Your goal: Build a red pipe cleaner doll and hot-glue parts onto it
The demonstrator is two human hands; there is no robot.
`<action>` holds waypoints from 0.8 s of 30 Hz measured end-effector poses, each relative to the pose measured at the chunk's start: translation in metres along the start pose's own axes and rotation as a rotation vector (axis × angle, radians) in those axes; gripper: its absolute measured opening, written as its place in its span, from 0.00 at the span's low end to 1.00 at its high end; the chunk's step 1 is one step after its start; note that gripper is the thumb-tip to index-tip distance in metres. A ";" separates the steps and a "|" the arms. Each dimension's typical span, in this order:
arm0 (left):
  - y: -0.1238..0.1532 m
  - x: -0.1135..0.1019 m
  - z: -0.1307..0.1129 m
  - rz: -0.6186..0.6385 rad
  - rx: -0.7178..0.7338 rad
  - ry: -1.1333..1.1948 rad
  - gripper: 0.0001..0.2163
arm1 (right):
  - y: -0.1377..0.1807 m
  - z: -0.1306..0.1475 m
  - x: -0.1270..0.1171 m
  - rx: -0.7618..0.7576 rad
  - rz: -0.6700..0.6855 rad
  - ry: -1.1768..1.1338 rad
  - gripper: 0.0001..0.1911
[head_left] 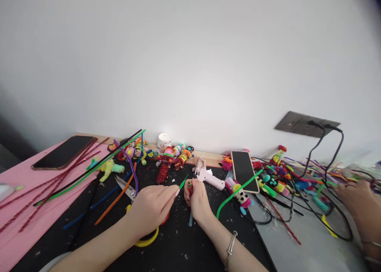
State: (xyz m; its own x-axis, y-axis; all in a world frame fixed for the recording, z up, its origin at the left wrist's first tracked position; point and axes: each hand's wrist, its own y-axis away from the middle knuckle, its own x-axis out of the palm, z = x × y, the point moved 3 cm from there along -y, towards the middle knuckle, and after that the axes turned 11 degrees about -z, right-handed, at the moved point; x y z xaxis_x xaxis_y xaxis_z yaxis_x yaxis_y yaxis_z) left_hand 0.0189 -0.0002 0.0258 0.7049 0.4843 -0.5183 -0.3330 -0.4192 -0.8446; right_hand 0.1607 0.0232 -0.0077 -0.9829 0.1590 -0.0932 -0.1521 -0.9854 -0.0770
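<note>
My left hand [153,206] pinches the end of a short green pipe cleaner [183,182] over a black mat [175,240]. My right hand [198,198], with a silver bracelet [230,248] on its wrist, is closed round a small red and gold piece [189,184] that the green tip touches. Scissors with yellow handles [128,190] lie just left of my left hand, partly under it. A white glue gun [208,176] rests just beyond my right hand. A long green pipe cleaner [235,193] curves to the right of my right wrist.
Long pipe cleaners [98,173] fan across a pink sheet [18,232] with a dark phone [64,152]. Finished fuzzy figures [174,157] line the wall by a white candle [163,141]. Another phone [244,171], cables [327,173] and craft bits crowd the right, where another person's hand [355,194] reaches.
</note>
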 end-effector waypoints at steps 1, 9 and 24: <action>0.000 0.000 0.000 0.009 0.000 -0.004 0.10 | 0.000 -0.001 0.000 -0.001 -0.010 0.015 0.26; 0.002 0.001 0.000 0.014 0.004 -0.005 0.09 | 0.000 -0.004 -0.001 -0.005 -0.039 0.077 0.24; 0.003 0.001 0.001 0.024 -0.010 -0.001 0.10 | 0.000 -0.002 0.000 0.005 -0.054 0.066 0.22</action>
State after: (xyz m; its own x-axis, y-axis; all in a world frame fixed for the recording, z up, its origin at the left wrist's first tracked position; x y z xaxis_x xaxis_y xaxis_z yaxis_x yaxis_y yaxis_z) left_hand 0.0183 -0.0005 0.0223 0.6963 0.4750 -0.5381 -0.3435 -0.4378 -0.8309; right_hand 0.1612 0.0232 -0.0092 -0.9642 0.2155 -0.1544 -0.2055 -0.9755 -0.0785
